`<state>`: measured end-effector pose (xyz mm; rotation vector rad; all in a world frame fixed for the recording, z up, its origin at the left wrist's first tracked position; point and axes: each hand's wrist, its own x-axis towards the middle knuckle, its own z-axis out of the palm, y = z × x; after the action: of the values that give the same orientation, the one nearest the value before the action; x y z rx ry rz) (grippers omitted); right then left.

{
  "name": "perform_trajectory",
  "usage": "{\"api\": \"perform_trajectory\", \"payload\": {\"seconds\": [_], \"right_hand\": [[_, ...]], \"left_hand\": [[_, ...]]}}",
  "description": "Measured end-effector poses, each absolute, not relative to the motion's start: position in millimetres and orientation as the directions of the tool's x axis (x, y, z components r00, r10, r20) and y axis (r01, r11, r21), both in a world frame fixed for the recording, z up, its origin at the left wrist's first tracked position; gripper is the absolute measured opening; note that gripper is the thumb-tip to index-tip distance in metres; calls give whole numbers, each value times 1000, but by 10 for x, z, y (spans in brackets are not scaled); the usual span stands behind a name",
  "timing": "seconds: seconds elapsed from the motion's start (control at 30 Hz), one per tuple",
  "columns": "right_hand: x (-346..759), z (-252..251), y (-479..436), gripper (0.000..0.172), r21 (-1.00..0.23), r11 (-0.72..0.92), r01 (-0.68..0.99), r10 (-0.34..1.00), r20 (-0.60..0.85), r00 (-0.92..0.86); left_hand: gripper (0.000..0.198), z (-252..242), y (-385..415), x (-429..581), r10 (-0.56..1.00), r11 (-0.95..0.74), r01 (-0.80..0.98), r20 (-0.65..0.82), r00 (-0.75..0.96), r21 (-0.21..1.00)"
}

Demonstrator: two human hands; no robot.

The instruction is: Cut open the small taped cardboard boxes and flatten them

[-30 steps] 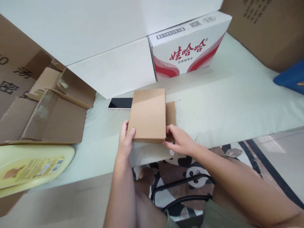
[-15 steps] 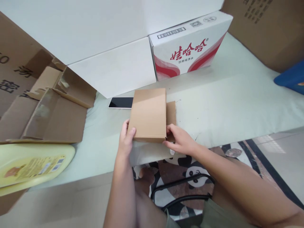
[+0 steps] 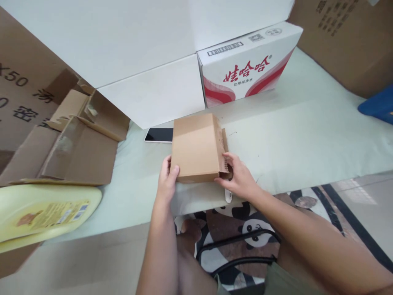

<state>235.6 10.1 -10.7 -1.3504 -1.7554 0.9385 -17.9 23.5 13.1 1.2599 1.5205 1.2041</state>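
A plain brown cardboard box (image 3: 196,145) lies in front of me on the green-covered table, its right end flap (image 3: 225,141) folded partway against the side. My left hand (image 3: 167,178) grips the box's near left corner, thumb on top and fingers at the side. At the near right corner, my right hand (image 3: 238,174) pinches the flap between thumb and fingers. A small white object (image 3: 228,196), perhaps a charger, shows just below that hand. Behind the box's left edge, a phone (image 3: 159,135) with a dark screen is partly covered.
A white and red water carton (image 3: 245,73) stands at the back beside large white panels (image 3: 150,92). Open cardboard boxes (image 3: 82,143) and a yellow bottle (image 3: 52,213) sit at left. A blue object (image 3: 377,104) lies at right. The table's front edge runs above a panda-patterned mat (image 3: 254,233).
The right flap, which stuck outward, is now turned up nearer the box's side by my right hand. More of the small white object shows. The view has shifted slightly.
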Motion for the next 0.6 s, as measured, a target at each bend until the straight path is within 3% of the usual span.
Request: {"api": "perform_trajectory", "payload": {"seconds": [0.33, 0.6], "right_hand": [[2399, -163, 163, 73, -848, 231, 477, 965, 138, -223], [2396, -131, 160, 73, -782, 199, 591, 980, 145, -138]], "left_hand": [[58, 67, 250, -192, 987, 32, 85, -18, -159, 996], [36, 110, 253, -182, 989, 101, 260, -68, -133, 960]]}}
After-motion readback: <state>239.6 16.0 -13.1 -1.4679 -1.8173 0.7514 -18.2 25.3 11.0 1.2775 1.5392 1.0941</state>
